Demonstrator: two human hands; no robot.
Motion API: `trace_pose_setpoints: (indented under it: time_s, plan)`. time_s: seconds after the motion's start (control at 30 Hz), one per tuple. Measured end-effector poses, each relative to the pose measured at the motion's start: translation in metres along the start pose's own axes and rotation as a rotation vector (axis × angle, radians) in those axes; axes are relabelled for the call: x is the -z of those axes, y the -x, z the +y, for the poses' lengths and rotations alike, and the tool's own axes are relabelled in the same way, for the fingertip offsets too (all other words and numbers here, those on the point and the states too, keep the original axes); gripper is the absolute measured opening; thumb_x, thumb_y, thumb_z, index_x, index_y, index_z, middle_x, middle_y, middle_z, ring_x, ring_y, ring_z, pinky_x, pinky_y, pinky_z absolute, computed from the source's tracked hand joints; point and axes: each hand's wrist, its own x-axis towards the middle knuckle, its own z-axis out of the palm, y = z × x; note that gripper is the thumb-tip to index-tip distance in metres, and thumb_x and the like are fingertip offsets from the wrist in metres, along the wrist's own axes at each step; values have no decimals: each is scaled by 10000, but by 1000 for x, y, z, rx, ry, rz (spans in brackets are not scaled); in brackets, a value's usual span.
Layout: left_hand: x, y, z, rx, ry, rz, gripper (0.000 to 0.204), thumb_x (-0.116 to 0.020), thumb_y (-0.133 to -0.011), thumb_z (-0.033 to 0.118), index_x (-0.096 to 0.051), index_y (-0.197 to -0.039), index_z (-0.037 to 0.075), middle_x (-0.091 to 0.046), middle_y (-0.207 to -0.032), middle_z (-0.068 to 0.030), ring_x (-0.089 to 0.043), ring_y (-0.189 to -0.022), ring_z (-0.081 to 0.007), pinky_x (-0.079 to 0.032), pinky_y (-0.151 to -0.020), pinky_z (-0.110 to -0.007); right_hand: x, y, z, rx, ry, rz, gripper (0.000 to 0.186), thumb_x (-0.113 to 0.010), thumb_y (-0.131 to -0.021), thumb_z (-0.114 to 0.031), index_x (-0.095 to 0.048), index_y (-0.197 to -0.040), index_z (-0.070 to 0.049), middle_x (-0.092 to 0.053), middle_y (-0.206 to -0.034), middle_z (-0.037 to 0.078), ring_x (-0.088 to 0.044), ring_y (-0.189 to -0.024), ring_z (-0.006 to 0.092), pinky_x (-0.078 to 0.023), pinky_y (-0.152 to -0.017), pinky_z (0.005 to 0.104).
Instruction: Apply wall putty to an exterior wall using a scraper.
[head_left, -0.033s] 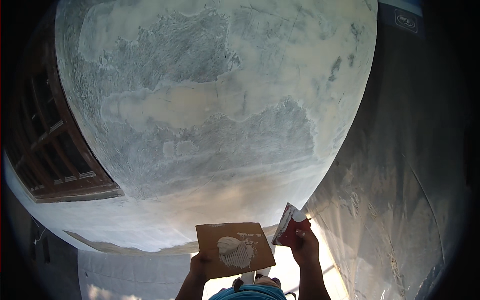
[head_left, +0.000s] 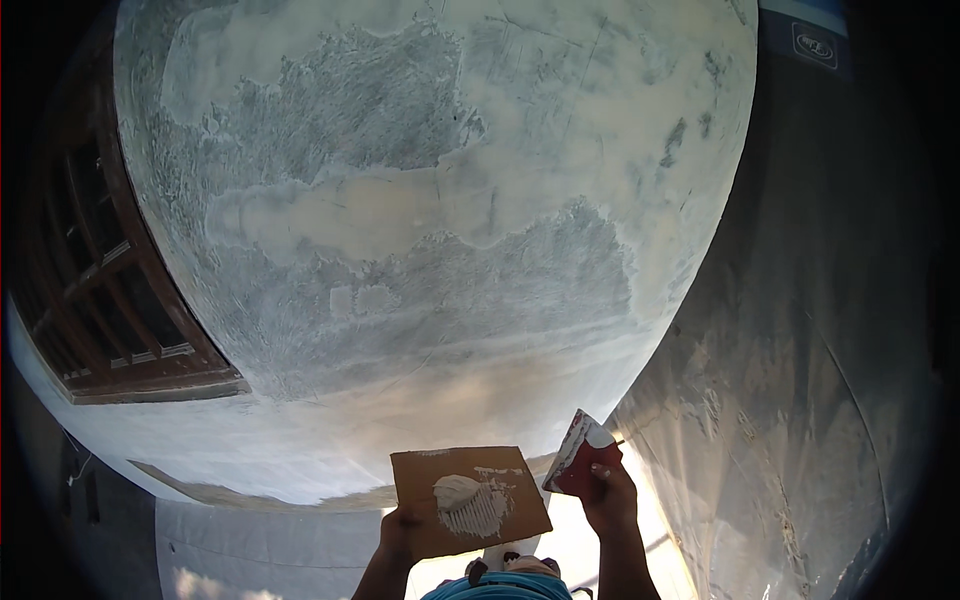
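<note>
left grip (head_left: 400, 530): holding the brown board (head_left: 530, 510)
right grip (head_left: 612, 498): clutching the red scraper (head_left: 577, 468)
risk: white paste (head_left: 468, 505) might slide off if board tilts

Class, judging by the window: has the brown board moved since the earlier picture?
No, not noticeably: the brown board keeps practically the same place relative to the window.

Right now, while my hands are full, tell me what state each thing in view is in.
Left hand: gripping the brown board's left side.
Right hand: closed around the red scraper.
Brown board: held up, loaded with putty.
White putty: part mounded, part spread in ridges.
Red scraper: smeared with white, raised beside the board.
Wall: patchily coated, grey areas showing.
Multi-paned window: dark panes; open or shut unclear.
</note>
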Motion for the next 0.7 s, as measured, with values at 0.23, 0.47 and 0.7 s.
trace_pose_setpoints:
  time_s: [0.23,0.47,0.7]
  plan:
    - [11,-19,-1,-94,229,-93,742,-501,-724,196,-421,-1410,-75,-537,-1347,-258,-526,-1236,-439,-411,-1091,-544,-6,-42,-1,-104,-58,-138,671,-560,-776,-25,-378,-1421,17,-547,-1350,169,-524,-1280,363,-429,-1107,540]
    - [8,-5,20,-279,220,-37,739,-519,-717,214,-437,-1397,-63,-559,-1319,-249,-566,-1187,-428,-445,-1063,-534,-59,-65,0,-73,-78,-208,547,-537,-832,19,-423,-1366,47,-587,-1285,183,-582,-1218,347,-470,-1078,515]
    - [26,11,59,-364,232,-110,723,-525,-741,238,-439,-1393,-64,-574,-1303,-242,-591,-1161,-409,-485,-1020,-520,-107,-64,20,-87,-109,-223,593,-595,-812,-57,-432,-1378,3,-587,-1286,151,-569,-1219,336,-451,-1085,515]
